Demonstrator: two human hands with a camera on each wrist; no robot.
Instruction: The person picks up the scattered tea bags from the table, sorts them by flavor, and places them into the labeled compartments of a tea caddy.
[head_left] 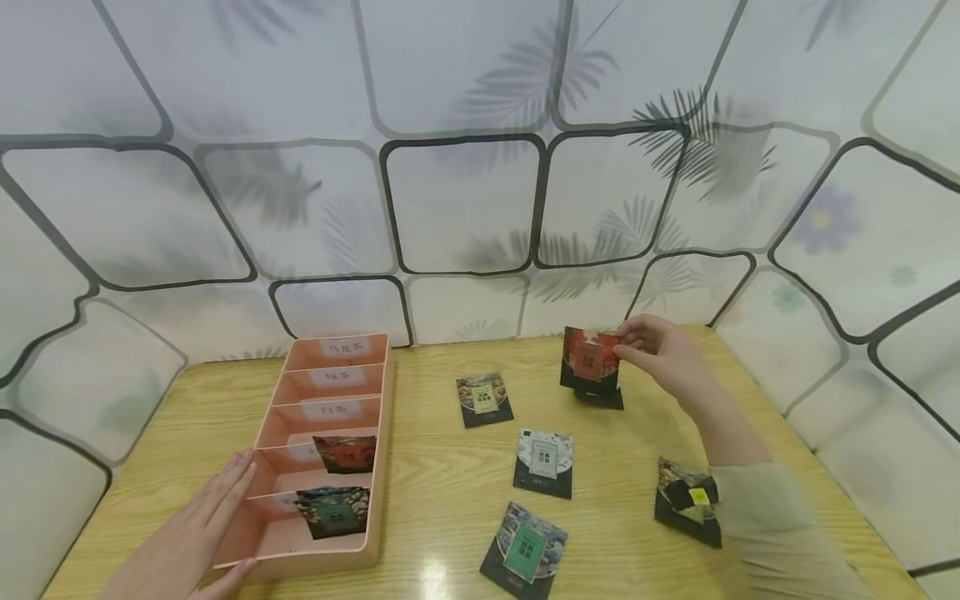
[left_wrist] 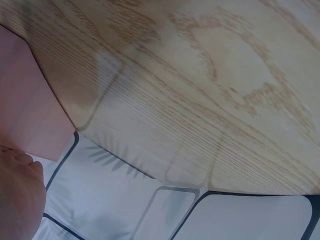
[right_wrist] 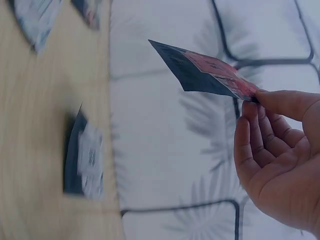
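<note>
My right hand [head_left: 660, 354] pinches a red-and-black tea sachet [head_left: 588, 360] by its edge, between thumb and fingers. The sachet is held up over the table, tilted in the right wrist view, and partly covers another dark sachet [head_left: 603, 400] lying beneath it. My left hand [head_left: 183, 533] rests with straight fingers along the left side of a pink divided box [head_left: 378, 467], its thumb by the front corner. Inside the box, a red sachet [head_left: 347, 454] lies in the second compartment from the front, and a dark green-labelled sachet [head_left: 335, 512] in the front one.
On the wooden table [head_left: 427, 475] lie sachets with a yellow label [head_left: 484, 400], a white label [head_left: 543, 463] and a green label [head_left: 525, 552]. Another sachet [head_left: 686, 504] lies beside the right sleeve [head_left: 772, 517]. Handwritten labels mark the box's compartments. A patterned curtain [head_left: 465, 208] borders the table.
</note>
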